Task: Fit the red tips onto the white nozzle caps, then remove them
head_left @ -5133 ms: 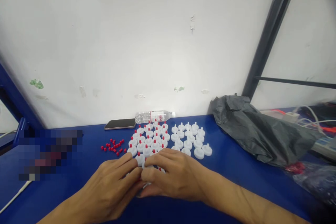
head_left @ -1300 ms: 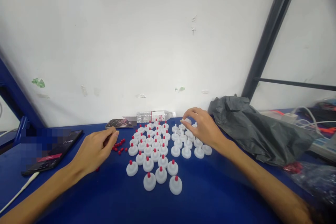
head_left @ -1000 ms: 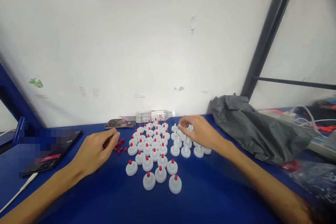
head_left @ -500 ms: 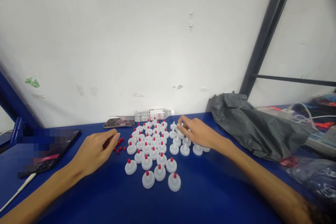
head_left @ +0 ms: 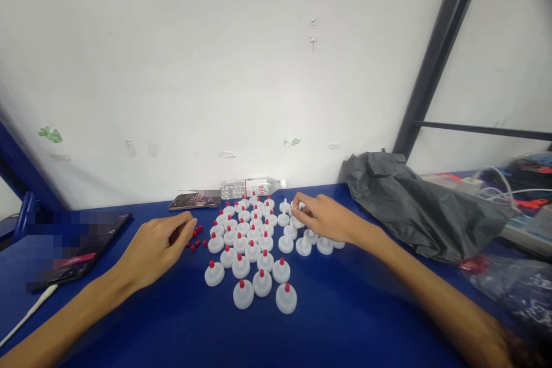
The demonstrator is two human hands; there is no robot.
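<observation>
My left hand [head_left: 161, 244] rests on the blue table with its fingers curled and thumb against them; whatever they hold, if anything, is hidden. Right beside its fingertips lie several small loose red caps [head_left: 197, 232]. My right hand [head_left: 324, 217] reaches over the back right group, fingers closed at the top of a white nozzle lid [head_left: 297, 222], partly covered by them. Around it stand several uncapped white nozzle lids [head_left: 303, 246]. In the middle, many white lids with red tips [head_left: 262, 284] stand upright in loose rows.
A clear plastic bottle [head_left: 256, 187] lies along the wall behind the lids. One phone [head_left: 195, 200] is at the back left, another phone [head_left: 86, 250] with a white cable [head_left: 32, 311] is farther left. A dark grey plastic bag [head_left: 414, 207] spreads over the right side.
My right hand has shifted slightly and its fingers have come down around the white nozzle lid. My left hand stays in place.
</observation>
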